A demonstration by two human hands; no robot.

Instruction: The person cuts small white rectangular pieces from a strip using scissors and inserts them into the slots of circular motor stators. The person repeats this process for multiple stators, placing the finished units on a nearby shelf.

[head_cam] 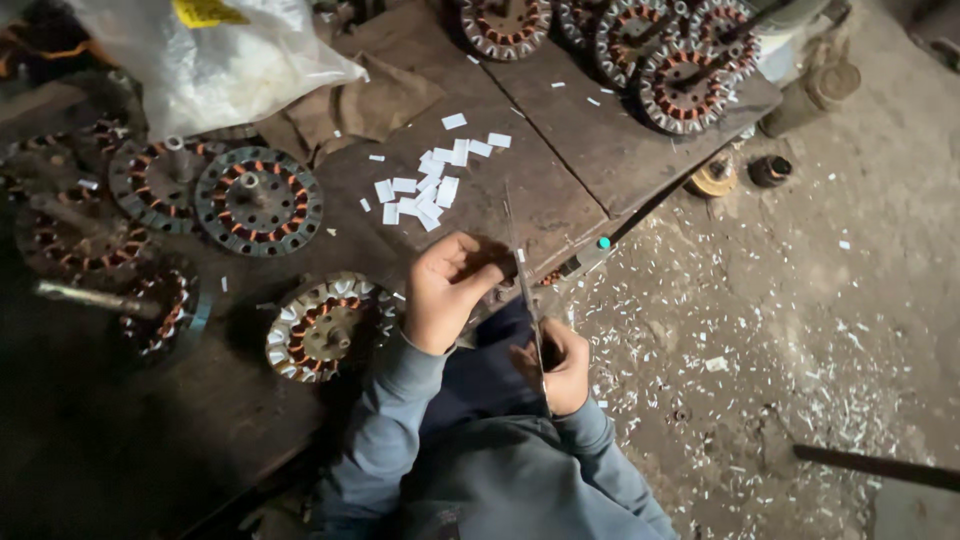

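Note:
My left hand [443, 288] is raised over the edge of the dark wooden bench [500, 200], fingers curled around a small white paper strip that is mostly hidden. My right hand [560, 365] grips a pair of long scissors [522, 270], blades pointing away toward the bench. A pile of small white paper rectangles [432, 180] lies on the bench just beyond my left hand. A round motor stator with copper windings and white paper inserts [322, 327] rests on the bench to the left of that hand.
Several other wound stators [258, 200] lie at the left and at the far right corner [684, 88]. A white plastic bag [215, 60] and brown cloth [365, 105] sit at the back. Paper scraps litter the dirt floor [800, 330].

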